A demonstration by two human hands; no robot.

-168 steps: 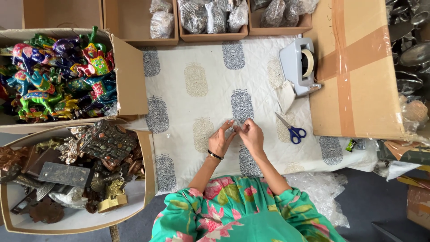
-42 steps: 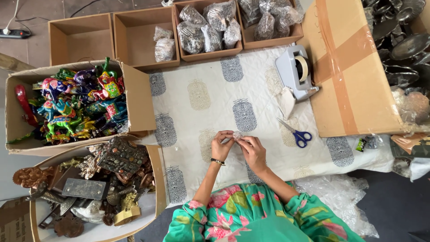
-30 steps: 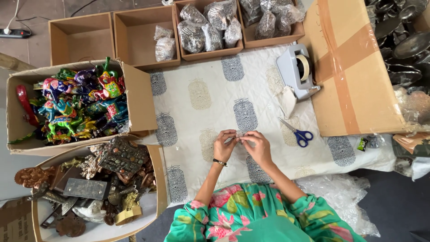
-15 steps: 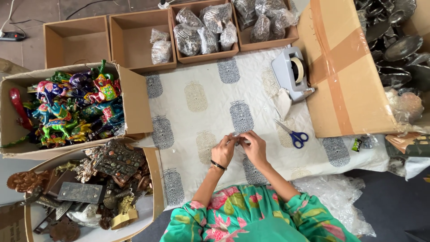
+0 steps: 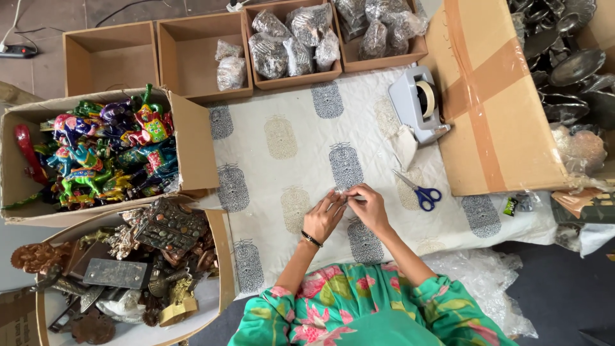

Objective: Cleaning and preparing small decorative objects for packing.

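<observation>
Both hands are pinched together on one tiny clear thing: the left hand [image 5: 323,216] and right hand [image 5: 368,208] meet fingertip to fingertip over the printed white cloth [image 5: 288,147], closed on what looks like a small clear packet [image 5: 346,194], though it's too small to be sure. Blue scissors [image 5: 419,192] and the grey tape dispenser [image 5: 419,106] sit just right of the hands, easy to grab. The box of painted figurines [image 5: 106,150] sits off to the left.

Left hand [image 5: 323,218], right hand [image 5: 368,206] together; fingers pinched (forearms bent)
</observation>
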